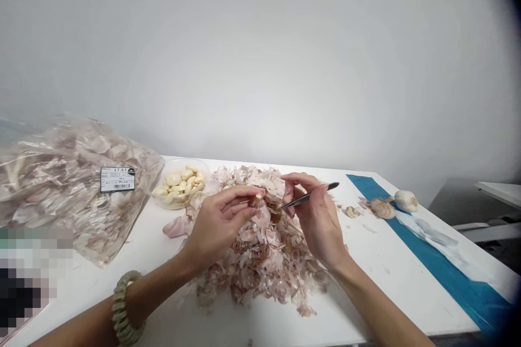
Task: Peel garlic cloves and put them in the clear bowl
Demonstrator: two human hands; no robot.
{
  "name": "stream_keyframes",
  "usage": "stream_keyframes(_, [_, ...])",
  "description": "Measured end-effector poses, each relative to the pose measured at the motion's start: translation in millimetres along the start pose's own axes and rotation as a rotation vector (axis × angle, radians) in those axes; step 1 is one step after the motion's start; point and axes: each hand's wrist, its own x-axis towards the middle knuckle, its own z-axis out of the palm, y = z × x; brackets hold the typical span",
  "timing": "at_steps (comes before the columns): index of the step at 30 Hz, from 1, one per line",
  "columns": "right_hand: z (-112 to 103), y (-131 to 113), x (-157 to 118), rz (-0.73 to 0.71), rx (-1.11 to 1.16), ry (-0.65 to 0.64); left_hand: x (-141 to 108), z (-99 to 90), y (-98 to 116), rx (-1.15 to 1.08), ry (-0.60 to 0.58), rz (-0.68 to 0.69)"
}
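Note:
Above a large heap of garlic skins [260,265], my left hand [222,222] pinches a garlic clove [257,200] between thumb and fingertips. My right hand [319,219] is closed around a small dark-handled knife [303,199], its tip pointing left toward the clove but apart from it. Behind my left hand stands a clear container [157,193] of peeled garlic cloves [181,181]. One pinkish unpeeled piece [176,226] lies at the heap's left edge.
A clear bag of garlic skins [77,190] with a label fills the left. On the right, two garlic bulbs [406,201] [381,207] rest by a blue strip [431,260] and crumpled white plastic [427,233]. A grey wall [260,54] rises behind the white table [366,271].

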Motion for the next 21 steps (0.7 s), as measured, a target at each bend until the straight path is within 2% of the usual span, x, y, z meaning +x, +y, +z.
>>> stream_keyframes(5, [-1.1, -4.7, -0.8, -0.055, -0.015, -0.148, 0.1, -0.5, -2.2, 0.035, -0.011, 0.020])
stream_keyframes(8, [-2.4, -5.3, -0.3, -0.120, -0.075, -0.191, 0.7, -0.8, -3.2, 0.048, 0.002, 0.023])
stream_keyframes(15, [-5.7, -5.0, -2.6, -0.299, -0.283, -0.059, 1.5, -0.6, -2.3, 0.095, 0.015, 0.046])
stream_keyframes(21, [-8.4, -7.5, -2.2, -0.430, -0.405, -0.043, 0.5, -1.2, -3.1, 0.120, 0.012, 0.076])
